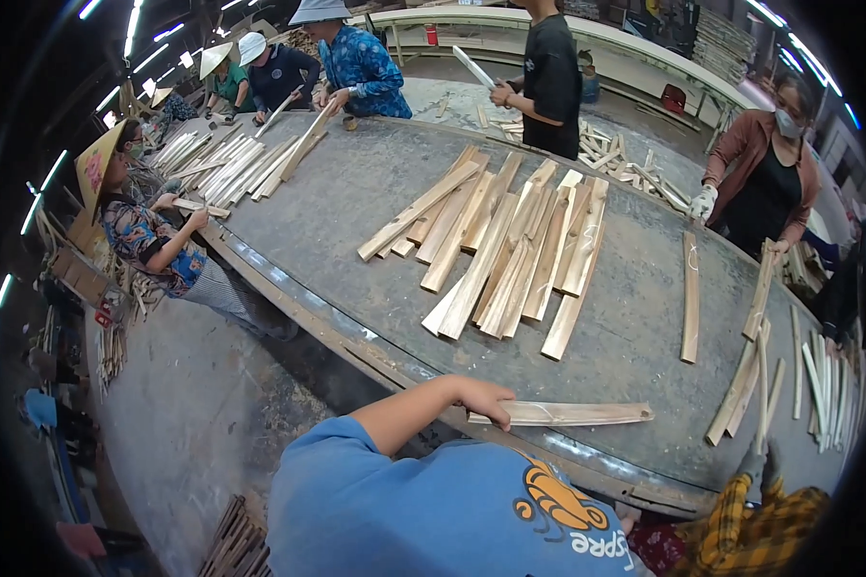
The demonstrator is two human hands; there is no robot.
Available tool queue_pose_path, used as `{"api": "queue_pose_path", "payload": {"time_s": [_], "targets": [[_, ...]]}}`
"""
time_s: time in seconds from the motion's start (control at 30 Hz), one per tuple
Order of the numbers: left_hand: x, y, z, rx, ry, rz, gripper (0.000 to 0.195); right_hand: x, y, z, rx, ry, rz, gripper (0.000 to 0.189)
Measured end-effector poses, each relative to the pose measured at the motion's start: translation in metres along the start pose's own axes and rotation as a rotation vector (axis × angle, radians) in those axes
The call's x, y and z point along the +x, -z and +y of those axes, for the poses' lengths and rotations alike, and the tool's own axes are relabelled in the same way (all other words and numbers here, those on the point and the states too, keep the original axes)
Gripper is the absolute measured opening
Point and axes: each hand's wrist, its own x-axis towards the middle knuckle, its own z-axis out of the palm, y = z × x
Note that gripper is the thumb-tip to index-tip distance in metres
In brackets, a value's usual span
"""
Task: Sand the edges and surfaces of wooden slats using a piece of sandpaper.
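Observation:
My left hand point(485, 401) grips the left end of a short wooden slat point(584, 413), which lies along the near edge of the grey worktable point(375, 303). Its thumb and fingers are wrapped about that end. My right hand is out of view; a small patch of skin shows beside my blue shirt at the lower right, and whose it is I cannot tell. Beyond the held slat lies a loose, fanned pile of wooden slats point(469, 296), some with chalk marks. A single chalk-marked slat point(690, 303) lies farther right.
A masked person point(765, 166) holds a slat point(759, 288) at the right. Another in yellow plaid point(758, 519) is close at my lower right. Several people stand along the far and left sides. More slats point(238, 166) lie far left; a bundle point(234, 541) is below left.

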Motion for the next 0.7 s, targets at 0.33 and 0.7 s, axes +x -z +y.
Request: {"api": "queue_pose_path", "payload": {"time_s": [0.33,0.7], "targets": [[-0.028,0.016,-0.030,0.056,-0.050,0.022,0.065,0.020,0.061,0.010,-0.274,0.279,-0.083,0.043],[-0.081,0.031,-0.044,0.226,-0.045,0.212,0.068,-0.119,-0.173,-0.022,-0.028,0.435,-0.074,0.075]]}}
